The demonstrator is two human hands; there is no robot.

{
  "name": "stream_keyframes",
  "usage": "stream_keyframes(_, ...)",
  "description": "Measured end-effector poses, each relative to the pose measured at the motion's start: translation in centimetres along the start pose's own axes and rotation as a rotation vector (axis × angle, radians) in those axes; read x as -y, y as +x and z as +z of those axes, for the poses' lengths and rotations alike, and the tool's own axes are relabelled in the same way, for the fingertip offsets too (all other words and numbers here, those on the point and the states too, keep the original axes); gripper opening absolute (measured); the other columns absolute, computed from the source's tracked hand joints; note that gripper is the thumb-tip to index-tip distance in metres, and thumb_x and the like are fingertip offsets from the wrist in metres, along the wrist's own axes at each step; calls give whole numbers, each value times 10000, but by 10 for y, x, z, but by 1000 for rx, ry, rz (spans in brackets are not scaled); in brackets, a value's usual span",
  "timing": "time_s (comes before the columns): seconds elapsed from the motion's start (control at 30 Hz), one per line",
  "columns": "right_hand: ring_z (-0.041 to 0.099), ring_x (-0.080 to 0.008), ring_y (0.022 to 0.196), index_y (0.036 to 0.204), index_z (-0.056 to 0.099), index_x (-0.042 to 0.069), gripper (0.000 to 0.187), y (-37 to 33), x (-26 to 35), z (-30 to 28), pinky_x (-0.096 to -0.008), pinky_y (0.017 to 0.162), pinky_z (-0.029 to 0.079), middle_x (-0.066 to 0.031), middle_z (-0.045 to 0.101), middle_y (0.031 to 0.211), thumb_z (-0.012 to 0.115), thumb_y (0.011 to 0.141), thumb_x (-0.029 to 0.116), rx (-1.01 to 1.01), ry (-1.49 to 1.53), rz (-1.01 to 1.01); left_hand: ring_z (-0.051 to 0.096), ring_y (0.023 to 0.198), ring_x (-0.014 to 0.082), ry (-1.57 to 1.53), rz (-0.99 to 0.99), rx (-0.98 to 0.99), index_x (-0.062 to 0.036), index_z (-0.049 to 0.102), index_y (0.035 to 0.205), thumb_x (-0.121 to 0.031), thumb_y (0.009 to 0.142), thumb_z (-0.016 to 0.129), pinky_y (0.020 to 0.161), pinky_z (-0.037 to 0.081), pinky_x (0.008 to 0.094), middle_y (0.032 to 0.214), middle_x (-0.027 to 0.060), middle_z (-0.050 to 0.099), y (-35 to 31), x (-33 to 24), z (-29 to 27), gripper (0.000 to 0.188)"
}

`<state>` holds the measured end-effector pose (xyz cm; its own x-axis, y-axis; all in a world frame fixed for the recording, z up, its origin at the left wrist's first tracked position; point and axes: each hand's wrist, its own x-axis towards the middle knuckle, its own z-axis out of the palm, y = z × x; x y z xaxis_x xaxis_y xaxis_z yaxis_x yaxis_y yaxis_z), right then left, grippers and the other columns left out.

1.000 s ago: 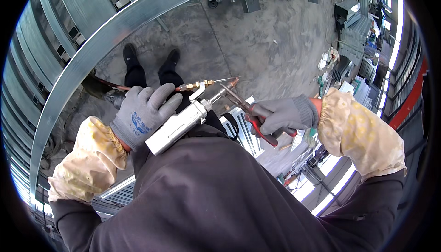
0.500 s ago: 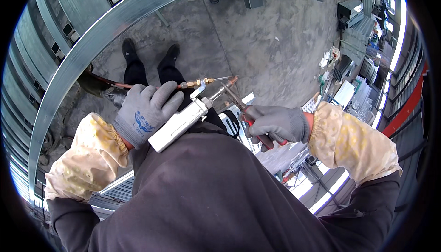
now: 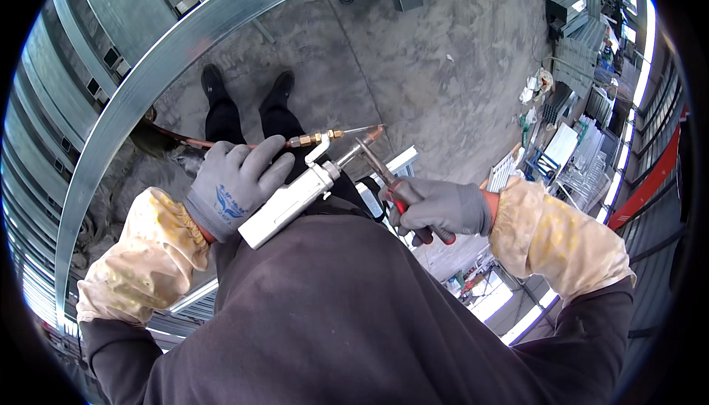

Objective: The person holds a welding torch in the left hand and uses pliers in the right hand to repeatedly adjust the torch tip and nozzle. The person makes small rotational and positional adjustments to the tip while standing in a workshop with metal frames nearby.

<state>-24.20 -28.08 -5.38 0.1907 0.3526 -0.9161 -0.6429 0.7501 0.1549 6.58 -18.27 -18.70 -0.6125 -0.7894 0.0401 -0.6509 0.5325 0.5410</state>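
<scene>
My gloved left hand (image 3: 238, 183) is closed round a white welding torch (image 3: 286, 208), its fingers near the brass fittings (image 3: 314, 139) on the hose side. The torch slants up and to the right in front of my belly, its slim metal neck ending in a copper-coloured tip (image 3: 377, 132). In my gloved right hand (image 3: 441, 207) are pliers (image 3: 382, 167) with red-and-black handles. Their jaws are at the torch's neck, just below the tip; whether they clamp it I cannot tell. Part of the torch grip is hidden under my left fingers.
A long curved-looking galvanised steel beam (image 3: 148, 76) crosses at the left, with more steel members (image 3: 122, 6) behind it. Concrete floor (image 3: 436, 58) lies ahead. Stacked metal profiles and clutter (image 3: 565, 146) stand at the right. A reddish hose (image 3: 196, 141) runs left from the torch.
My right hand has shifted slightly left, bringing the plier jaws over the torch's neck. The pliers' handles look closer together. My left hand and the torch have barely moved.
</scene>
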Motion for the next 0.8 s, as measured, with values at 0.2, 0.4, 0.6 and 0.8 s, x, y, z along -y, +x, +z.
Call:
stream_keyframes(0.2,588,-143,690,1281,445,-9,495,8,2,-15,-289,577,503,-93,595,981,620,831,100,87,-101,78,680,866,160,-9,19,-28,-165,656,1196,-272,834,680,740,503,348,1315,51,621,-1,-2,7,378)
stream_keyframes(0.4,548,-122,693,1272,451,6,496,6,1,2,-287,596,478,-42,560,939,626,821,115,-39,-40,-20,679,878,160,-15,-16,-29,-174,656,1190,-268,831,681,747,506,345,1314,47,621,-2,-3,6,372)
stream_keyframes(0.6,508,-86,736,1276,453,49,489,13,-22,8,-268,621,453,0,523,912,640,827,106,-19,68,-131,670,942,205,-30,11,-16,-143,681,1236,-293,864,640,780,515,381,1282,78,631,-6,-2,3,403)
stream_keyframes(0.8,496,-75,742,1267,455,53,465,15,-28,16,-265,645,452,16,524,924,631,839,95,-37,49,-165,665,946,207,-36,33,-7,-141,683,1213,-300,866,639,799,515,395,1299,88,634,-10,0,3,385)
